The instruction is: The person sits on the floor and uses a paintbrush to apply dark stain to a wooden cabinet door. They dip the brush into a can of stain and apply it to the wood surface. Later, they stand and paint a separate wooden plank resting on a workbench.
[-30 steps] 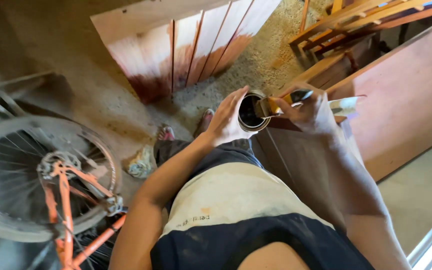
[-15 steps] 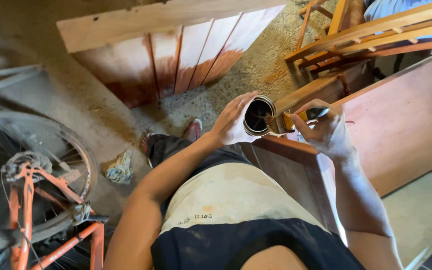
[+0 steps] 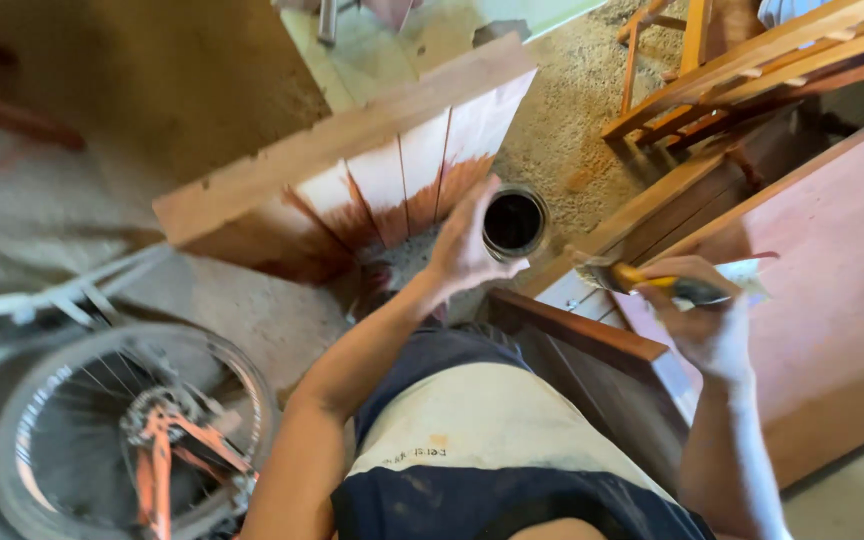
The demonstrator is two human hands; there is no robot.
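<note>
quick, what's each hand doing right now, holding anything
Left hand: closed around the side of a round can of dark liquid.
Right hand: closed on a yellow-handled paintbrush, held over the reddish wooden panel.

Brush (image 3: pixel 642 280) pulled out of the tin (image 3: pixel 514 222), right hand (image 3: pixel 704 318) drawn away, bristles seemingly wet

Left hand (image 3: pixel 464 250) raised, fingers curled in a grip, right hand (image 3: pixel 704 315) clenched, forearms extended forward
</note>
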